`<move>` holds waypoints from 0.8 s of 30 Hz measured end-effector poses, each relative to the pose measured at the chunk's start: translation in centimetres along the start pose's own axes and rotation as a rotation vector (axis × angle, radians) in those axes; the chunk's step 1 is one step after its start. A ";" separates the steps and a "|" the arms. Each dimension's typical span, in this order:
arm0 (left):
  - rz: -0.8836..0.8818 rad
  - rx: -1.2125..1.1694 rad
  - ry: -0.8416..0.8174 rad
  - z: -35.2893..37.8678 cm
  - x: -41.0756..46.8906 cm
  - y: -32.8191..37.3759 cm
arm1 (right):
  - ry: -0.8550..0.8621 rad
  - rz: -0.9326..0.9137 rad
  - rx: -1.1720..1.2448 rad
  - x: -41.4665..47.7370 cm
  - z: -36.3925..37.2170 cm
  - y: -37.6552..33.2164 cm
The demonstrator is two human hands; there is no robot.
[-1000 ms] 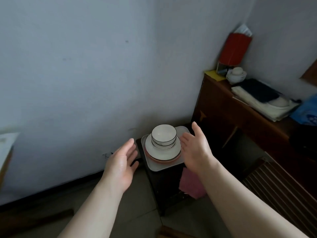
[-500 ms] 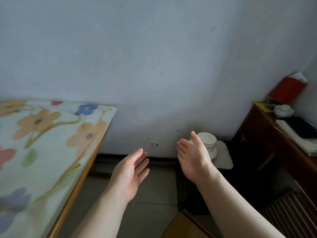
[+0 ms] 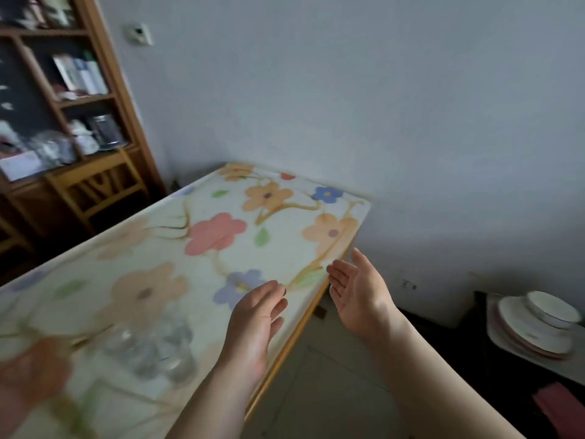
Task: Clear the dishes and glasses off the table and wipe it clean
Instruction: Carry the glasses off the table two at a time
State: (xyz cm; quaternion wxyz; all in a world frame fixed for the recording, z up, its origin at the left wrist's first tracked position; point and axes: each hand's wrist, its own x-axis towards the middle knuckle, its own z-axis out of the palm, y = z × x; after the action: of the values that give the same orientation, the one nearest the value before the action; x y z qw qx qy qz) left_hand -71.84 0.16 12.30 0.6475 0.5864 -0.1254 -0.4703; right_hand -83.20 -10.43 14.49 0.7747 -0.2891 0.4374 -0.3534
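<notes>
A blurred cluster of clear glasses (image 3: 152, 346) is seen on the table (image 3: 177, 248) near its front edge, on a flower-patterned cover. Both hands are held empty with fingers spread and palms turned inward — the left hand (image 3: 256, 321) above the table's right edge, the right hand (image 3: 361, 296) just past that edge, over the floor. Stacked plates (image 3: 528, 334) with a bowl (image 3: 552, 312) on top are set on a tray (image 3: 500, 340) on a dark stand at the far right — well apart from the table.

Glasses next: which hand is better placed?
Left. The left hand hangs open over the floral table, nearest the blurred clear glasses. The right hand is open too, but off the table's edge.
</notes>
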 end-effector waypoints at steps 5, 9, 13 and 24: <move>0.071 0.010 0.107 -8.3 -0.9 1.5 | -0.061 0.046 -0.086 -0.6 6.0 5.5; 0.141 0.045 0.300 -14.2 -0.6 2.1 | -0.111 0.053 -0.257 -0.8 9.2 9.5; 0.152 0.177 0.446 -19.1 0.0 2.1 | -0.167 0.046 -0.502 -0.7 12.3 13.3; -0.025 0.308 0.478 -26.8 3.5 0.2 | -0.166 0.014 -0.908 2.3 16.2 19.4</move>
State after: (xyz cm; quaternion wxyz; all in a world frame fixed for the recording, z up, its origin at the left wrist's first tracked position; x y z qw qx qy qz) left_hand -50.77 14.75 3.57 0.5564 0.7735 -0.0320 -0.3019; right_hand -62.36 1.33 5.99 0.6044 -0.6235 0.4865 -0.0964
